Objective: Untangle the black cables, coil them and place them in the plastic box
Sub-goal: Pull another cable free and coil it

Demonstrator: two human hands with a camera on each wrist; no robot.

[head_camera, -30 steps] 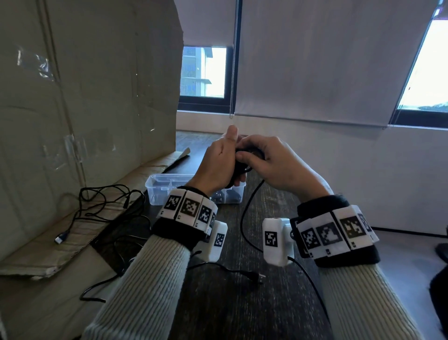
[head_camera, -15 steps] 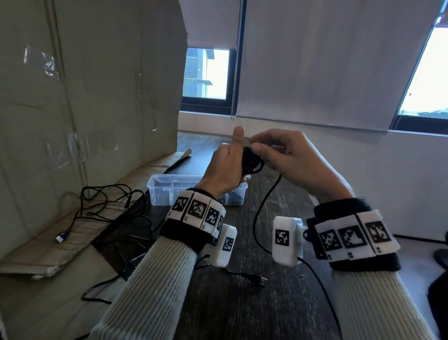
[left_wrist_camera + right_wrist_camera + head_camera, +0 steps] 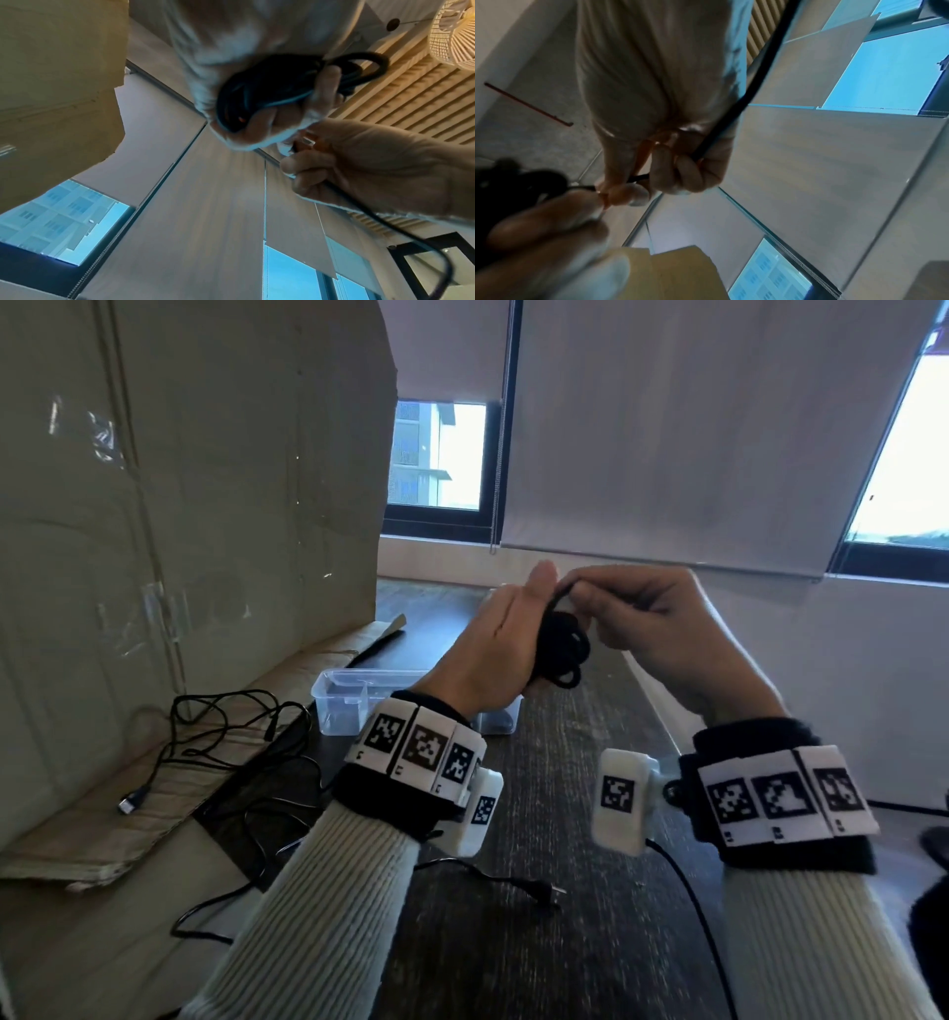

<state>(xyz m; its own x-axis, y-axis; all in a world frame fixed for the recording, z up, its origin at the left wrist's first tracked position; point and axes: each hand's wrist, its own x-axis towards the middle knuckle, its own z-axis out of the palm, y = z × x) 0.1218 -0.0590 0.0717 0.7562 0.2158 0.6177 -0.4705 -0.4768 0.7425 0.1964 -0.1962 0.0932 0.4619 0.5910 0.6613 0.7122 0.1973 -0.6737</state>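
Both hands on cable: left grip wraps coil; right grip pinches strand above.

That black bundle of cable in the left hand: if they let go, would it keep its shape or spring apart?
Probably spring apart: the coil shows no tie, and the left hand grips its loops together. It looks floppy, since its free length droops in a curve below the right hand. Likely light too.

Ribbed cream sleeves, black wristbands bearing white square-patterned tags
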